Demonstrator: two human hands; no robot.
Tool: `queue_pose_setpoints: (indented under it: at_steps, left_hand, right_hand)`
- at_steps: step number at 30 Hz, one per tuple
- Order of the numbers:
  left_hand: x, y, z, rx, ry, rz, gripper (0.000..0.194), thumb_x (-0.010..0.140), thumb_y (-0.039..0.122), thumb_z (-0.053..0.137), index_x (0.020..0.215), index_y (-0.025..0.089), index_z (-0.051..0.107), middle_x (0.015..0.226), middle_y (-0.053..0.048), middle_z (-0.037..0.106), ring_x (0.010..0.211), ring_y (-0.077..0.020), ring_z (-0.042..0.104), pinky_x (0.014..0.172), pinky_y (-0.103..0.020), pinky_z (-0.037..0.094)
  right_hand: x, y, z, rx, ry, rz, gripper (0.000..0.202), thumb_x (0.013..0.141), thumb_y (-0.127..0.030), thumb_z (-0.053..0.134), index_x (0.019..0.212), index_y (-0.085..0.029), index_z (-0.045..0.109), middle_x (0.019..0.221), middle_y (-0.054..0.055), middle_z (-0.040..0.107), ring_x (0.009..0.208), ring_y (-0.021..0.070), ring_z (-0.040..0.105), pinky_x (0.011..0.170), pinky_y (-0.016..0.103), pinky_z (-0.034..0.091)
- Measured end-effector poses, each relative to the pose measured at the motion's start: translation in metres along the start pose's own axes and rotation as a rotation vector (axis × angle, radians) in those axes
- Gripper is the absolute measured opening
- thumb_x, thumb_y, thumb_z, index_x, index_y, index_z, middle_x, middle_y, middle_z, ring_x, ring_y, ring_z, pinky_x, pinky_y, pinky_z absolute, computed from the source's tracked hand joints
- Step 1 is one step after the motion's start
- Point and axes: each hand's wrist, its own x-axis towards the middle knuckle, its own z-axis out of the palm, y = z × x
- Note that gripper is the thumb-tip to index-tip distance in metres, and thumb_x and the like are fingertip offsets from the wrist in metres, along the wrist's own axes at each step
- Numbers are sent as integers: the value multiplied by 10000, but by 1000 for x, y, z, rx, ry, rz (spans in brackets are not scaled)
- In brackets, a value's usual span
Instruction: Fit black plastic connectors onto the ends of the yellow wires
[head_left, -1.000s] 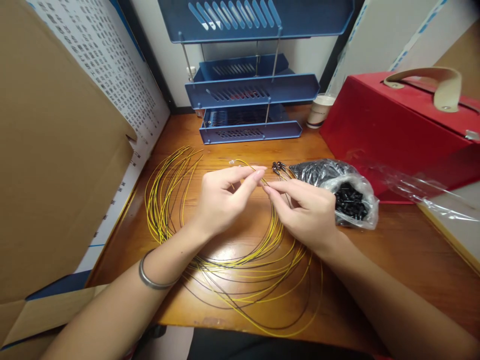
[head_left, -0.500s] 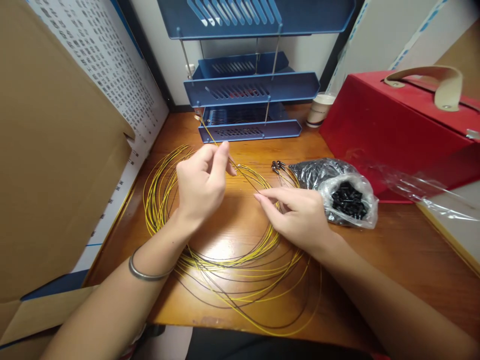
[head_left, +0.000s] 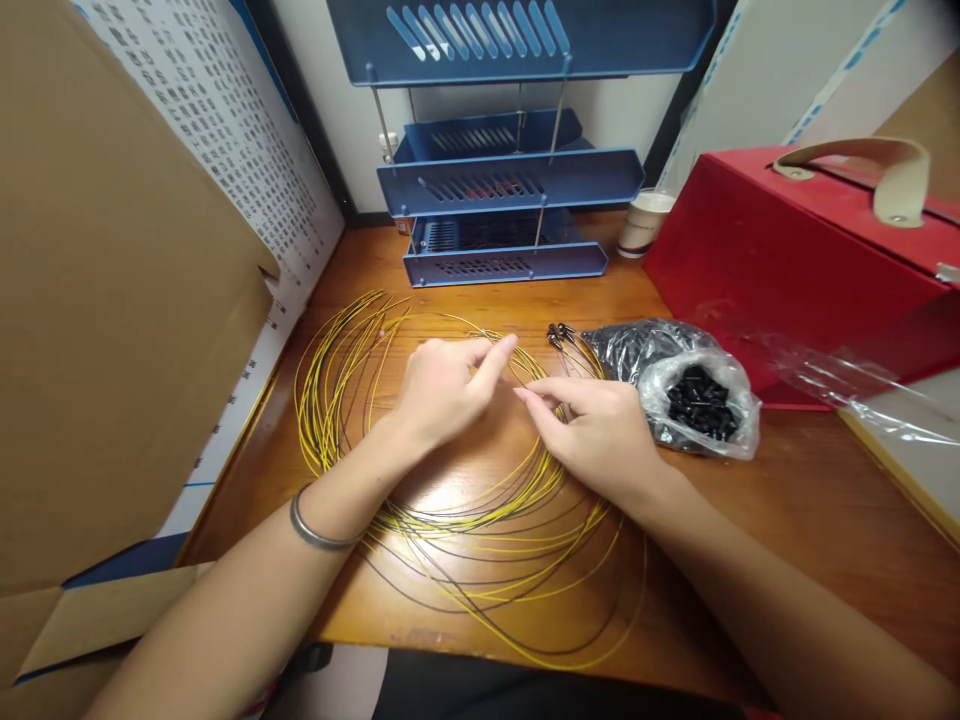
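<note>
A loose coil of thin yellow and dark wire [head_left: 319, 400] lies in wide loops on the wooden table. Over its middle, my left hand [head_left: 454, 385] is closed, thumb against curled fingers, on a strand that runs toward the other hand; its grip is partly hidden. Just to the right, my right hand [head_left: 600, 430] pinches the same strand between thumb and forefinger. The two hands are close together without touching. Beside my right hand, several wire ends carry small black caps [head_left: 559, 335]. Close by, an open clear plastic bag [head_left: 742, 420] holds many small black pieces [head_left: 701, 402].
A blue tiered tray rack [head_left: 510, 180] stands at the back, with a paper cup [head_left: 643, 225] to its right. A red box with a beige handle [head_left: 757, 270] fills the right rear. Cardboard [head_left: 127, 300] rises along the left side of the table [head_left: 810, 510].
My left hand has come down and right, toward my right hand. The strand end that rose above it no longer stands up there. My right hand has barely moved.
</note>
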Motion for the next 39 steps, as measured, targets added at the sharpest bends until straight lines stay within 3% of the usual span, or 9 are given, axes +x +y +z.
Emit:
queue_pose_setpoints:
  at_steps: [2,5,13,19,24,27,32,36,39]
  left_hand:
    - [-3,6,2,56,-96,36,506,997,430,478,610,173,679,541,-11,639,500,-119,519,571,-265,338]
    - [-4,11,2,98,-112,60,477,994,386,473,602,168,635,499,9,558,471,-104,433,560,-269,281]
    - [0,4,-7,136,41,-2,477,1002,392,465,636,168,671,579,-26,649,515,-124,524,602,-270,333]
    - [4,-3,-12,122,149,-12,513,1008,412,467,613,170,688,558,-18,651,485,-112,490,573,-260,330]
    - [3,0,-12,91,83,8,530,1012,433,464,604,173,680,581,-24,675,532,-127,561,604,-263,364]
    - [2,4,-10,82,-35,31,525,1008,451,464,619,173,679,595,-25,681,544,-131,563,605,-267,363]
    - [-1,7,-2,-86,-254,80,292,960,335,559,822,182,766,717,-2,744,596,-117,587,609,-243,382]
    - [-1,7,0,-199,-238,31,285,950,287,569,754,161,733,685,0,724,611,-116,589,626,-239,402]
    - [1,5,-1,-220,-119,-17,350,969,331,550,688,158,665,636,3,678,598,-118,579,647,-246,415]
  right_hand:
    - [1,0,0,-14,-9,8,218,921,-247,628,786,-188,788,657,4,742,517,137,631,553,269,407]
    - [3,-2,0,-31,-29,34,216,919,-263,626,793,-193,787,669,5,748,529,146,642,561,274,401]
    - [4,-12,0,-65,-83,79,153,890,-258,627,833,-225,765,720,-12,765,616,172,687,585,289,370]
    - [1,-15,1,-48,-213,142,282,888,-309,613,628,-206,652,598,-24,700,523,138,598,542,282,299]
    - [-1,-13,2,-52,-226,157,301,885,-316,589,610,-202,630,592,-14,693,525,138,582,547,287,281]
    - [0,-10,0,-64,-218,172,298,883,-306,574,608,-202,615,596,-16,688,534,139,575,556,288,281]
    - [2,-9,-1,-68,-209,185,268,875,-278,537,631,-205,617,605,-12,676,540,144,573,565,291,287]
    - [4,-11,-2,-45,-225,223,261,859,-302,556,622,-209,615,592,-18,673,533,148,576,570,290,304]
    - [6,-13,-3,-17,-264,262,237,825,-296,587,603,-215,606,578,-31,670,517,145,563,569,288,316]
